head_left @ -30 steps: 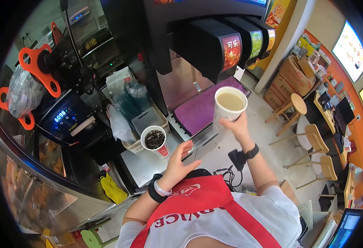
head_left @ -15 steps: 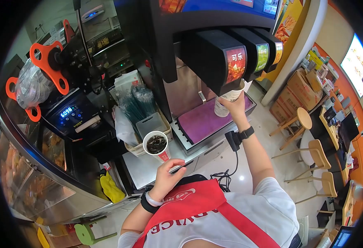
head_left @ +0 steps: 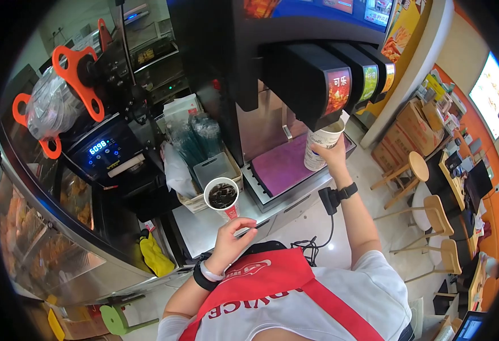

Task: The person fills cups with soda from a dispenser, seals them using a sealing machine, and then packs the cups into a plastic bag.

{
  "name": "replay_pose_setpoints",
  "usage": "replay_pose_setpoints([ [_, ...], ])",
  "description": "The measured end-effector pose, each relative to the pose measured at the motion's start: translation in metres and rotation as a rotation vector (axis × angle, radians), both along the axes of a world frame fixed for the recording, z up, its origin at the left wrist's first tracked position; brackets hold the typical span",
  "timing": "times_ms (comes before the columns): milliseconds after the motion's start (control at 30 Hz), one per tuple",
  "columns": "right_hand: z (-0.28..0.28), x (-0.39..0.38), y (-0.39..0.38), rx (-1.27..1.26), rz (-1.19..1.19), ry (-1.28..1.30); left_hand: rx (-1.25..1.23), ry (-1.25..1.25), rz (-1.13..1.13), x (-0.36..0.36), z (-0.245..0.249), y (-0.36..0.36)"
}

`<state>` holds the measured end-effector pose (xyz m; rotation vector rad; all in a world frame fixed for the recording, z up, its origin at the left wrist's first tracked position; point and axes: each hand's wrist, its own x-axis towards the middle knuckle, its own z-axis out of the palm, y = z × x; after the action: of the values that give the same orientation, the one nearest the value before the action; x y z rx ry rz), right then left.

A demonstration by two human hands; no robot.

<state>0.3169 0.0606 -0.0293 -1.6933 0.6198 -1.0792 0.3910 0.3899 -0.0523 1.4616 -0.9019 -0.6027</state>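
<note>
My right hand [head_left: 333, 156] is wrapped round a white printed paper cup [head_left: 316, 152], which stands under the nearest spout of the drink dispenser [head_left: 312, 85]. The cup's upper rim shows just below the spout; its contents are hard to make out. In front of my apron, my left hand [head_left: 233, 241] has its thumb and fingers apart with nothing between them. Just beyond its fingertips, a second paper cup [head_left: 230, 212] holding a dark drink with ice stands on the metal counter [head_left: 191, 234].
A purple drip tray [head_left: 278, 173] lies below the spouts. Left of it, a basket [head_left: 235, 170] holds wrapped items. Further left are a machine with a lit display [head_left: 97, 149] and a glass food case [head_left: 39, 227]. Wooden stools [head_left: 417, 167] stand at the right.
The view has shifted slightly, moving the dispenser rightward. My right hand's cup sits a little further out from the spout, with more rim showing. A dark strip at my left fingers no longer shows.
</note>
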Motion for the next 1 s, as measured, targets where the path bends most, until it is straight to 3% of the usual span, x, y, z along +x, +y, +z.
replay_pose_setpoints([
  [533, 0.014, 0.014, 0.000, 0.004, 0.066, -0.138, 0.019, 0.020, -0.026, 0.009, -0.004, 0.014],
  [1000, 0.006, -0.001, 0.006, 0.035, 0.053, -0.051, 0.005, 0.069, 0.001, 0.004, -0.004, 0.009],
])
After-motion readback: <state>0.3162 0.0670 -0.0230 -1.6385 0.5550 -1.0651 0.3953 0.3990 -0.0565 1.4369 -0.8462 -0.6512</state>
